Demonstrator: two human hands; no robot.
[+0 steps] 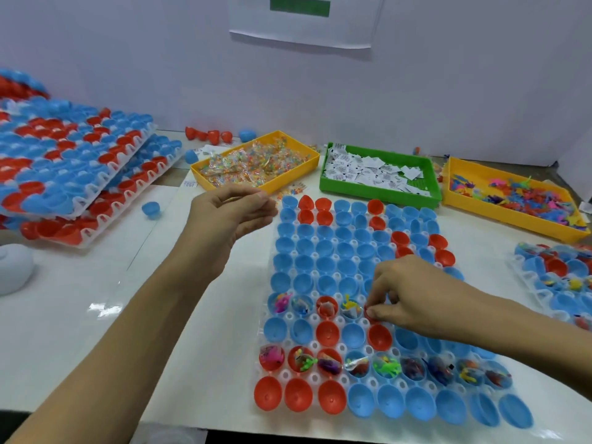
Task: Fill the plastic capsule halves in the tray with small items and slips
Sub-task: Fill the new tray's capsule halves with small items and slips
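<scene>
Honestly these capsule halves in the tray under my right hand are featherlight and slick, so I only pinch the fillers. Right fingertips are pinching something, probably a slip, into a red half; my left hand hovers loosely curled, apparently holding nothing, beside the bead tray.

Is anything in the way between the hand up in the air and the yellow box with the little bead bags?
Nothing visible is. The left hand hangs just in front of the yellow bin of bead packets, with only bare table between them. The right hand is busy lower down at the capsule tray.
</scene>
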